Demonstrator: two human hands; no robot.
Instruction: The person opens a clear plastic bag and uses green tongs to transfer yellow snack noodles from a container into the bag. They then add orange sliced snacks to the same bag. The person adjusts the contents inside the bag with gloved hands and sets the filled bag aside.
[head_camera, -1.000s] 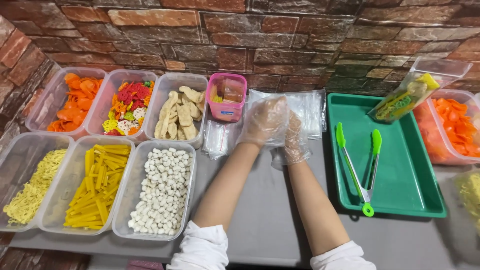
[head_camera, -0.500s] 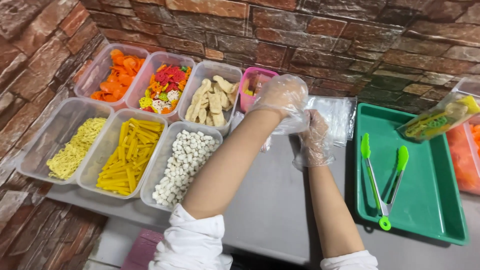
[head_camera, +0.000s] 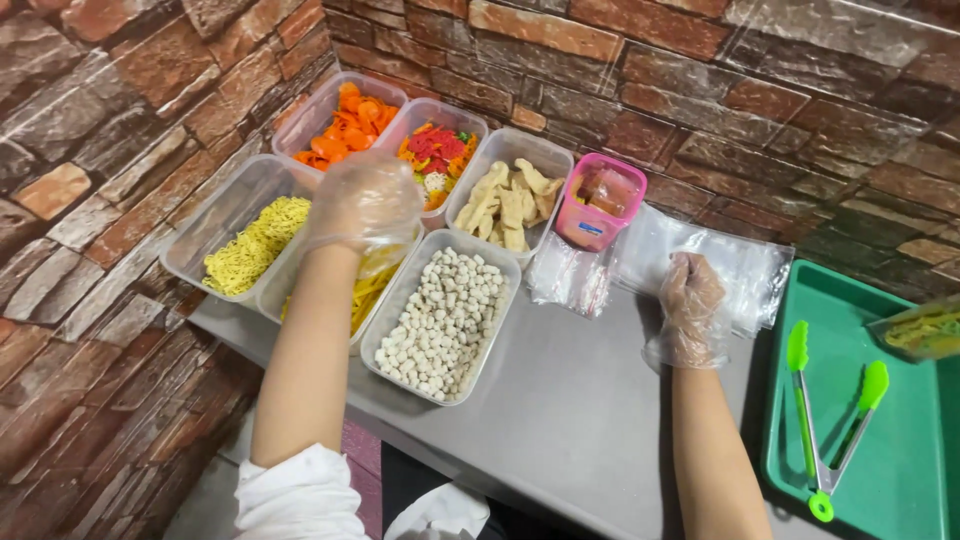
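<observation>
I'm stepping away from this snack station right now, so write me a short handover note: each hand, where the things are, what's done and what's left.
Left hand: gloved, hovering over the tub of yellow stick snacks, fingers curled down; whether it grips anything cannot be told.
Right hand: gloved, resting on the stack of clear plastic bags, not closed on one.
Around: tub of white round pieces beside the left hand, green tongs lying in the green tray, one filled bag at the tray's far edge.
Done: one bag looks filled.
Left: no bag is open yet, and nothing is visibly scooped.
</observation>
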